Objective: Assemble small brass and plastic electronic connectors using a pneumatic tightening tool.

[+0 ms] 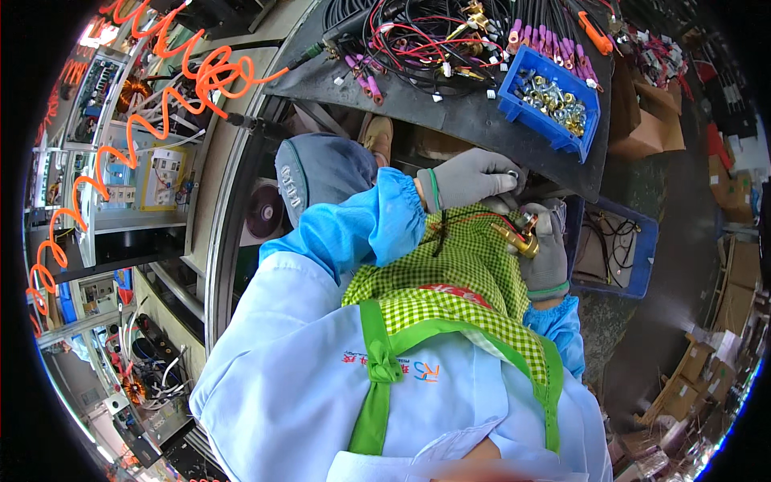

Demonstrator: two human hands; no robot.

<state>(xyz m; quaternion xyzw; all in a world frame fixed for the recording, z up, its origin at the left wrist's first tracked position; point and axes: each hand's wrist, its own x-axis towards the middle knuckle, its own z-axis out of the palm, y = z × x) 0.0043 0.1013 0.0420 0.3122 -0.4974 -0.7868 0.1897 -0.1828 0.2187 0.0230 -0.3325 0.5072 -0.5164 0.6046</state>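
Head-high fisheye; steeply downward; close

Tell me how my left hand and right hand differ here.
The left hand holds a small silvery piece at its fingertips; the right hand holds a bulkier brass fitting. The left hand reaches across toward the picture's right, while the right hand points away from your body. Both wear grey gloves with green cuff edges, below blue sleeves.
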